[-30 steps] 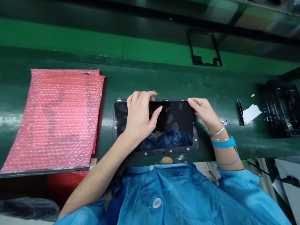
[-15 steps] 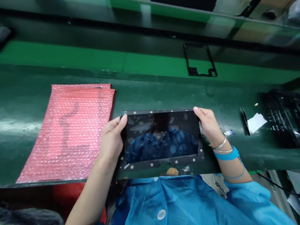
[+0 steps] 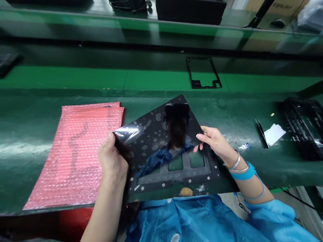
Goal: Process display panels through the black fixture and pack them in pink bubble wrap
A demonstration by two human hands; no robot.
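Observation:
A glossy black panel [image 3: 151,134] with pale spots is tilted above a dark frame [image 3: 176,179] that has cut-out windows and small round silvery dots. My left hand [image 3: 112,159] grips the panel's left corner, its thumb on top. On the right edge, my right hand [image 3: 212,139] pinches the panel between thumb and fingers. The panel hides the upper part of the frame, which lies on the green table [image 3: 239,107].
Pink bubble-wrap bags [image 3: 78,161] lie on the left. Behind is a thin black frame [image 3: 193,74]. Tweezers [image 3: 261,133], white paper [image 3: 274,134] and stacked black parts [image 3: 304,129] are on the right. A shelf [image 3: 131,25] runs across the back.
The panel has come up off the dark frame and turned, uncovering the frame's lower windows. My left hand has shifted left, my right hand slightly down and left. The head view has tilted up.

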